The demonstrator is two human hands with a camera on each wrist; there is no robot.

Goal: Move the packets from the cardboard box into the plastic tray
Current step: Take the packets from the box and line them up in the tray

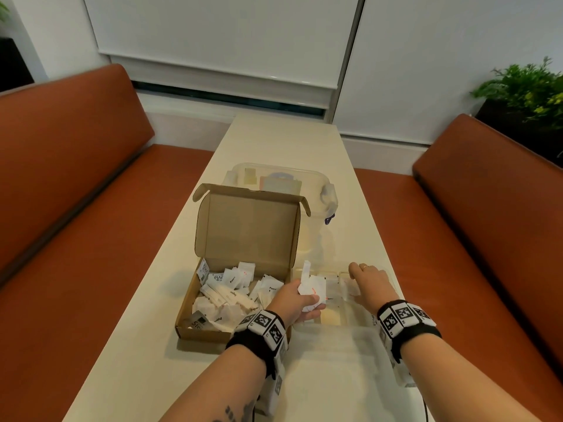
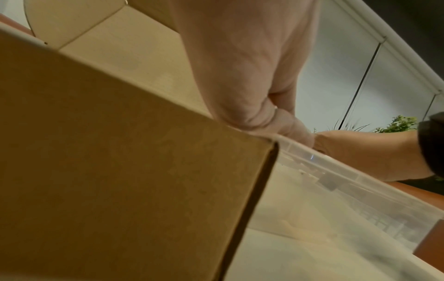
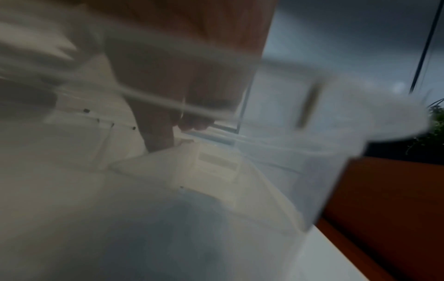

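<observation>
**Packets held over the edge of the tray**

A long cream table (image 1: 283, 141) runs between two rust-orange benches (image 1: 76, 184), with white roller blinds (image 1: 219, 41) at the far end and a green plant (image 1: 530, 89) to the right.

The left hand (image 1: 294, 300) is clenched around a small bunch of white packets (image 1: 312, 289), held above the seam where the cardboard box (image 1: 213, 328) meets the plastic tray (image 1: 335, 333). From the left wrist camera the fingers (image 2: 286, 121) are curled just over the tray's rim. The right hand (image 1: 370, 283) reaches into the far part of the tray, fingers spread and bent downward; whether they pinch anything there I cannot tell, as the right wrist picture is blurred.

The box sits left of the tray, touching it, lid standing open, and holds a loose heap of packets (image 1: 231, 293). A few packets lie in the clear tray's compartments. Behind the box stands a clear lidded tub (image 1: 316, 178).
</observation>
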